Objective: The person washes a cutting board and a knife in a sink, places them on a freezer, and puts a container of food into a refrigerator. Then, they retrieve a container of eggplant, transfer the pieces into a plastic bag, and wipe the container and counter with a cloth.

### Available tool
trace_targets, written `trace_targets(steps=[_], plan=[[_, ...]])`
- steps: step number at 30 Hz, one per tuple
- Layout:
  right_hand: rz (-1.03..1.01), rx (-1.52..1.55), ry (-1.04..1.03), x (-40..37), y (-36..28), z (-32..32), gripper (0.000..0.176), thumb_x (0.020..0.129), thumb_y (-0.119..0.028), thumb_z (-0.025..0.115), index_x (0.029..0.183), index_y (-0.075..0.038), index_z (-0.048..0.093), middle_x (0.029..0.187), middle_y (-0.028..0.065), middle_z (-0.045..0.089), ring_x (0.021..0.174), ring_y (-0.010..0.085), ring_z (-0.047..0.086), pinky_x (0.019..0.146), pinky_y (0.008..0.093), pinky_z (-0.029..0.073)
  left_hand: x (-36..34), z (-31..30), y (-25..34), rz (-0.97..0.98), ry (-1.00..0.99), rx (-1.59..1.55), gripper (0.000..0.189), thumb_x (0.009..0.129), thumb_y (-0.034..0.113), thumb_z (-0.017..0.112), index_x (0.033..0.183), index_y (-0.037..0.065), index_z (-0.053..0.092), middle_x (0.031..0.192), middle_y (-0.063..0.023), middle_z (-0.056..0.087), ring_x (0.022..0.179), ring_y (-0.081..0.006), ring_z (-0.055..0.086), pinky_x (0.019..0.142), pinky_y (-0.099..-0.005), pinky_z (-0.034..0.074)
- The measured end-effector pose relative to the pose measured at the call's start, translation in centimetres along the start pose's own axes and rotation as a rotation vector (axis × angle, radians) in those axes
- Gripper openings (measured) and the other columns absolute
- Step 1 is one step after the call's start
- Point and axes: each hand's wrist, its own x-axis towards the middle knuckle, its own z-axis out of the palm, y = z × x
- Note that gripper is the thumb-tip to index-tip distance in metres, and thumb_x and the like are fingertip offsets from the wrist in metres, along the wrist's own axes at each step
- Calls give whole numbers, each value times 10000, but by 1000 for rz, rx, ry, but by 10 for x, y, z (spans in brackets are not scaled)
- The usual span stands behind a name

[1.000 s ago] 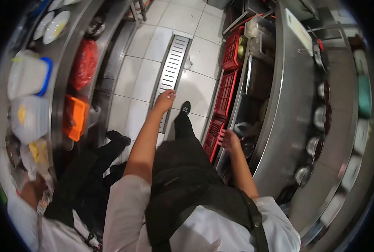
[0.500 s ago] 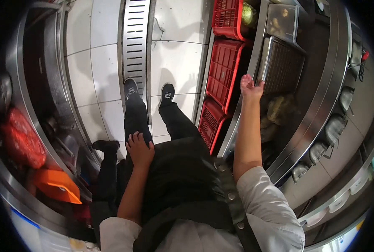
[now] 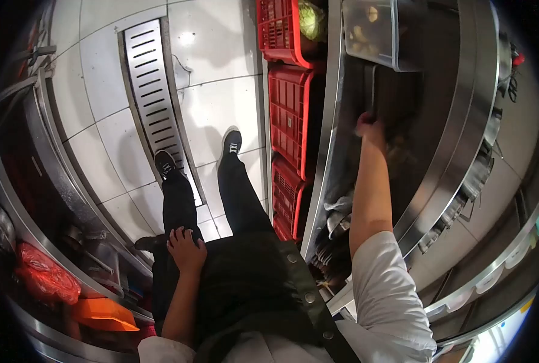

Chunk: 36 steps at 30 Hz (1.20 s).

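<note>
My right hand (image 3: 371,127) reaches into the shelf on the right. Its fingers are curled at the near edge of a metal tray (image 3: 373,91), which looks dark and blurred inside the shelf. Just beyond the tray stands a clear plastic bin (image 3: 369,33) with pale pieces in it. Yellowish bagged goods (image 3: 401,150) lie beside my right wrist, partly hidden by the arm. My left hand (image 3: 186,248) rests on my left thigh, fingers spread, holding nothing.
Red crates (image 3: 289,115) line the floor along the shelf, one with a cabbage (image 3: 312,21). A slotted drain cover (image 3: 151,85) runs through the tiles. At left, a steel counter holds a red plastic bag (image 3: 48,275) and an orange container (image 3: 103,314). Metal ladles (image 3: 478,172) hang at right.
My right hand has gone from open beside the tray to curled at its edge. The tray has shifted deeper into the shelf and looks darker. My view has turned slightly right.
</note>
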Motion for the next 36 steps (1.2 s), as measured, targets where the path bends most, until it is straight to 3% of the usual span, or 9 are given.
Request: trace_targets(steps=[4,9,12,18,20,23,26,32,36], plan=[[-207,-240,-274,41,-38,2,190,778,-168,491,923,-71,565,811,60,560,637,227,533,561,387,470,5,5,24,1,-3,10,332,679,218,584,977,78,547,1156,-105,453,1199,-316,324,967,-514,247],[-988,-1928,235,-33,-14,12,252,746,-199,520,910,-25,601,704,72,591,589,236,546,571,429,439,11,10,52,-6,-35,65,296,667,222,587,941,112,558,1150,-81,460,1219,-314,304,981,-539,218],[-1209,-1765,162,14,-14,-3,268,717,-170,562,924,-4,602,731,103,612,597,240,567,572,404,441,12,11,57,-4,-42,61,289,663,223,582,931,117,558,1136,-65,469,1221,-312,304,982,-545,214],[-875,-1505,-141,47,-47,-52,369,714,-57,577,1065,36,515,956,162,589,839,256,582,701,332,456,11,10,53,25,-33,55,278,653,227,581,906,118,553,1118,-51,485,1219,-305,311,978,-556,209],[-1231,-1736,-124,49,-56,-63,405,728,-52,565,1113,37,476,1010,166,564,935,249,551,794,325,442,10,12,49,23,-47,55,279,651,226,581,906,118,555,1115,-51,487,1219,-304,312,978,-556,209],[-1168,-1363,-403,52,-81,-59,437,751,-84,566,1159,13,445,1083,178,529,1043,266,489,930,351,376,8,13,45,27,-52,68,281,646,227,585,905,121,555,1108,-52,491,1218,-304,314,978,-558,209],[-372,6,-606,53,-87,-28,426,788,-133,556,1181,-21,435,1130,180,496,1100,282,445,982,400,337,7,15,43,36,-57,72,277,643,228,588,898,125,555,1105,-52,493,1218,-305,314,977,-559,206],[-475,-208,-426,28,-65,12,365,820,-136,529,1168,-65,449,1150,154,472,1127,249,415,954,437,357,3,21,44,50,-40,72,264,634,234,594,873,130,555,1095,-51,497,1218,-306,314,977,-560,199],[-508,-361,-729,115,-116,45,372,824,-126,535,1176,-48,441,1155,136,473,1088,241,444,943,418,366,1,23,48,23,-32,56,269,627,240,598,866,126,554,1091,-46,499,1220,-306,307,983,-560,179]])
